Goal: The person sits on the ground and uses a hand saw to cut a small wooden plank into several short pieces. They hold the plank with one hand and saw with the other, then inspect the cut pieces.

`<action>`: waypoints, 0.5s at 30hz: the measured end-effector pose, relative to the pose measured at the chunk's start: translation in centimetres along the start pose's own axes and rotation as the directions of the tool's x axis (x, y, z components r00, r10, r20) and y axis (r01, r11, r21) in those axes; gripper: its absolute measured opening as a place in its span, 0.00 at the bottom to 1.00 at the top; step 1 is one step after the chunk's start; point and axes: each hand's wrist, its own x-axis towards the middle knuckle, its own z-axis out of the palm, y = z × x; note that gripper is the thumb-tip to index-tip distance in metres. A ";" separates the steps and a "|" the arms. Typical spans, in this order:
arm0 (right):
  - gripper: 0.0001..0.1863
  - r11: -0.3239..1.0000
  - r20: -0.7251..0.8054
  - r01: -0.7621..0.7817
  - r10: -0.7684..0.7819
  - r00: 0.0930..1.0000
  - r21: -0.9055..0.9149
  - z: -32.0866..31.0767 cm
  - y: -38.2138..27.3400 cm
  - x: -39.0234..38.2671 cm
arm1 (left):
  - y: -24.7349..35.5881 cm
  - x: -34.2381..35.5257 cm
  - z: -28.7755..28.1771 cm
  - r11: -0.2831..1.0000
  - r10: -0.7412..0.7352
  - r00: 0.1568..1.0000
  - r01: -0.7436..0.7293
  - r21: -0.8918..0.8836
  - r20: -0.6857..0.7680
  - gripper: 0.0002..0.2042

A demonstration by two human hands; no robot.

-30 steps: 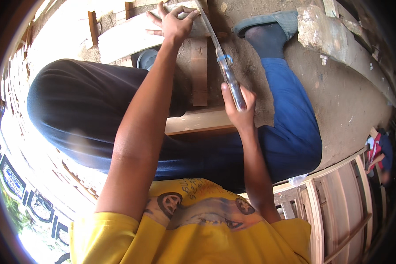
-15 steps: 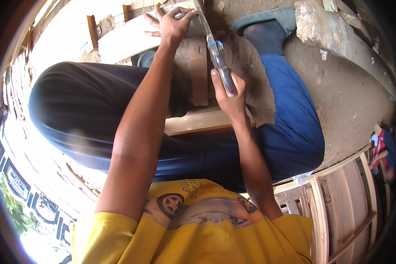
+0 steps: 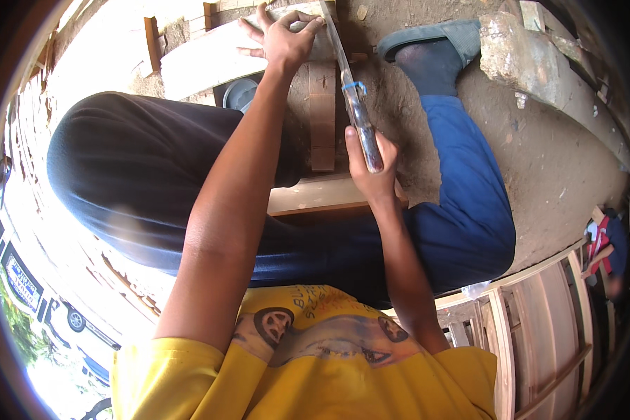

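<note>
Right hand (image 3: 372, 182) grips the long, blue-tied metal tool (image 3: 358, 108), now drawn back bodyward, suggesting a return stroke; splayed left hand (image 3: 285, 45) rests on the flat, pale wooden board (image 3: 213, 61) beside the blade.

This looks like a rough, open-sided woodworking shop: the floor is bare earth (image 3: 539, 182), a long-bladed hand tool (image 3: 360, 119) meets the end of a pale board (image 3: 210, 59), and a thick, rough-surfaced slab (image 3: 514, 52) lies at the upper right. A slatted wooden frame (image 3: 549, 329) stands at the lower right, with another person (image 3: 614, 245) near it at the far edge. On the left, strong daylight, greenery (image 3: 15, 315) and a vehicle's wheel (image 3: 75, 320) show that the place opens onto the outdoors.
</note>
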 end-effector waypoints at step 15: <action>0.16 1.000 -0.043 0.017 -0.017 0.999 -0.013 0.7 0.0 0.7 | 1.9 0.0 -1.5 0.996 0.068 0.997 -0.070 0.052 0.041 0.17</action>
